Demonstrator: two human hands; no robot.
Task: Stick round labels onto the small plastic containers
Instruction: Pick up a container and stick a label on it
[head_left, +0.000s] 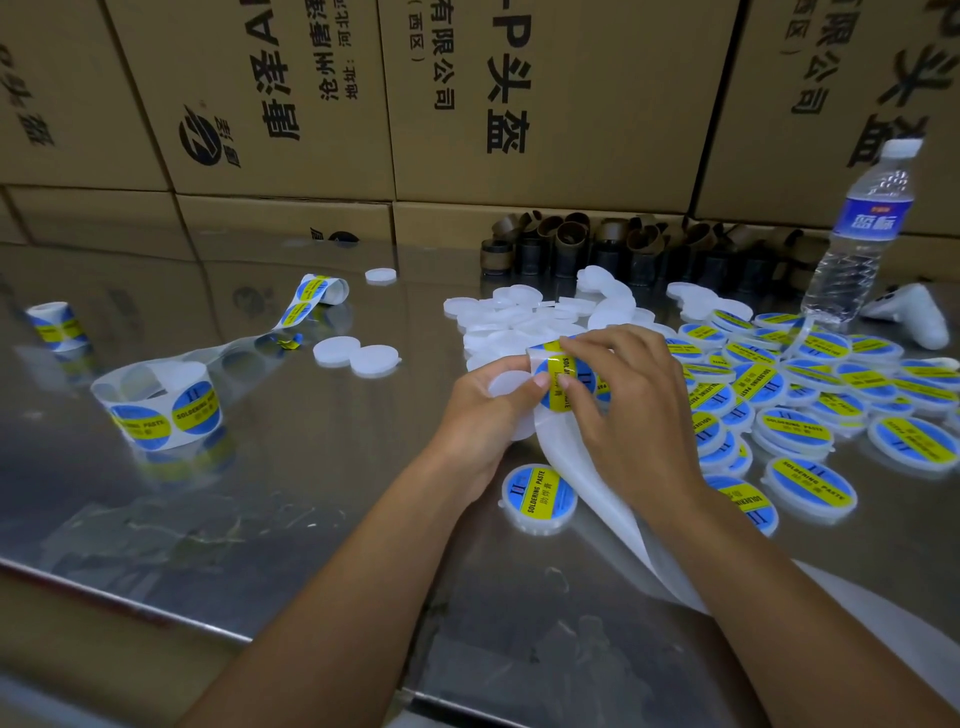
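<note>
Backing strip (597, 519): trailing from the held container (506, 385) toward me, passing under the right forearm. I am judging it hangs this way so the spent liner is out of the work.
Finished container (537, 499): lying label-up on the surface (311, 493), just nearer me than the held container and beside the strip, probably set close to save reach.
Left grip (483, 410): curling round the held container, holding it raised with its bare face toward the label.
Right grip (628, 400): pinching the label (563, 382) at the strip's folded top, right against the held container. I am guessing the fold is helping the label's edge lift; whether it is free I cannot tell.
Label roll (161, 410): standing well left of the held container, with a length unwinding away from it.
Labelled pile (810, 405): spreading right of the held container, on the right grip's side.
Blank pile (519, 322): lying just beyond the held container, handy for the next pick.
Water bottle (862, 244): standing far right and beyond the held container.
Cardboard boxes (519, 104): walling off the space farthest beyond the held container.
</note>
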